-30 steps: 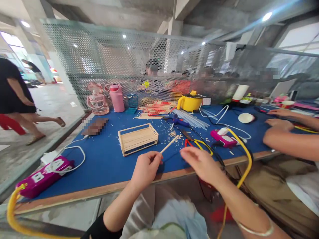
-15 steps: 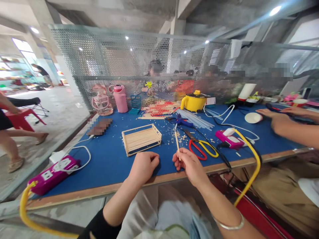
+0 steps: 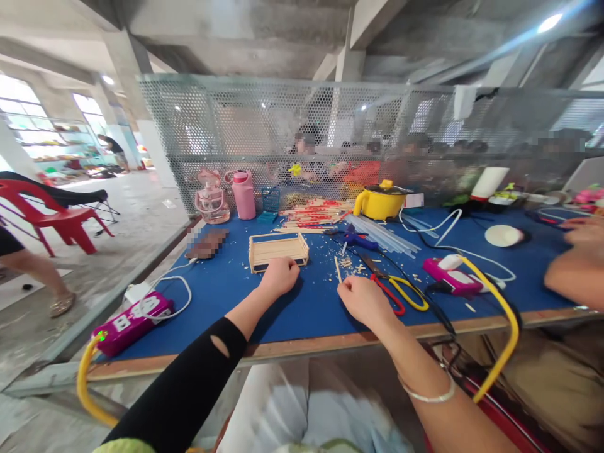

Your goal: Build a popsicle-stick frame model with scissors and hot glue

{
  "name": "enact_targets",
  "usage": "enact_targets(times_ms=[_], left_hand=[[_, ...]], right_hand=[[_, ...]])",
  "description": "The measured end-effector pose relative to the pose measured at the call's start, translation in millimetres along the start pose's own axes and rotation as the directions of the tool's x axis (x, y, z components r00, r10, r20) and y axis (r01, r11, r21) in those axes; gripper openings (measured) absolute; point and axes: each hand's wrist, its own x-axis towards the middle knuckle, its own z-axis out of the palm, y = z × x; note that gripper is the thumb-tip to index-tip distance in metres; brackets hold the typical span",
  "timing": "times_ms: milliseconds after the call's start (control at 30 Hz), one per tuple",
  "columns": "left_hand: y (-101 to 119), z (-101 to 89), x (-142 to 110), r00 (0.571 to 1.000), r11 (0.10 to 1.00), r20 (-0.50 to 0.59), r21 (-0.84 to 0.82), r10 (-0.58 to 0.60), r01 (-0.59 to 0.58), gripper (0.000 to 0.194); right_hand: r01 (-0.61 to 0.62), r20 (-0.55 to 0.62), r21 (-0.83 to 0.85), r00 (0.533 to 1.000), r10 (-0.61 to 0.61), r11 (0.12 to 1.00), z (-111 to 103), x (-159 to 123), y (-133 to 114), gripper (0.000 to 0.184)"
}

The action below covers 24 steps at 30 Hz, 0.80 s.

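My left hand (image 3: 280,277) rests as a closed fist on the blue table (image 3: 226,296), its knuckles right in front of a small tray of wooden sticks (image 3: 278,250); nothing shows in it. My right hand (image 3: 362,300) is closed in a pinch on a thin wooden stick (image 3: 338,269) that points away from me over the table. Wood shavings (image 3: 346,261) lie just beyond it. Red and yellow scissors (image 3: 396,291) lie to the right of my right hand.
A purple power strip (image 3: 133,314) with white cable lies at the left edge. A blue glue gun (image 3: 355,238), clear glue sticks (image 3: 384,232), yellow pot (image 3: 380,201), pink bottles (image 3: 244,194) and stacked sticks (image 3: 309,212) stand further back. Another person's arm (image 3: 573,277) rests at right. A mesh fence (image 3: 330,132) backs the table.
The stick passed from my left hand to my right hand. My left hand moved forward to the stick tray and closed into a fist. The view shifted right and forward.
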Motion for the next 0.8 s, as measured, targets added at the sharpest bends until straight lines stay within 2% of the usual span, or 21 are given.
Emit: enact_targets(times_ms=[100, 167, 233, 333, 400, 500, 600, 700, 800], left_hand=[[1.4, 0.5, 1.1, 0.998, 1.0, -0.057, 0.008, 0.001, 0.0, 0.034], [4.9, -0.2, -3.5, 0.997, 1.0, -0.066, 0.0, 0.029, -0.029, 0.037], [9.6, -1.1, -10.4, 0.996, 0.996, -0.046, -0.023, 0.08, -0.082, 0.037], [15.5, -0.6, -19.8, 0.989, 0.988, -0.01, -0.053, 0.147, -0.147, 0.027], [16.4, 1.9, -23.1, 0.99, 0.99, -0.013, -0.04, 0.137, -0.138, 0.021], [13.7, 7.4, -23.9, 0.997, 0.997, -0.009, -0.005, 0.081, -0.081, 0.025], [12.0, 11.3, -23.3, 0.996, 0.996, 0.032, -0.011, 0.088, -0.088, 0.028], [13.6, 11.9, -24.3, 0.991, 0.992, 0.049, -0.029, 0.126, -0.125, 0.025], [14.8, 11.0, -25.8, 0.987, 0.988, 0.05, -0.039, 0.151, -0.149, 0.023]], right_hand=[[-0.013, -0.026, -0.113, 1.0, 0.01, 0.994, -3.6, 21.2, 2.1, 0.025], [0.03, -0.03, -0.126, 0.999, -0.034, 0.992, -4.5, 27.7, -0.4, 0.023], [0.12, -0.01, -0.089, 0.993, -0.121, 0.989, -1.9, 26.6, -6.7, 0.029], [0.251, 0.071, 0.016, 0.965, -0.252, 0.968, 8.2, 17.2, -16.4, 0.044], [0.289, 0.11, 0.042, 0.95, -0.292, 0.956, 13.1, 13.8, -16.1, 0.042], [0.279, 0.076, -0.054, 0.958, -0.275, 0.959, 6.2, 24.6, 0.5, 0.031], [0.22, -0.01, -0.227, 0.974, -0.228, 0.949, -12.8, 52.0, 27.3, 0.022], [0.248, 0.043, -0.339, 0.968, -0.249, 0.907, -25.2, 80.1, 45.6, 0.02], [0.312, 0.135, -0.388, 0.95, -0.282, 0.867, -24.7, 98.4, 48.3, 0.02]])
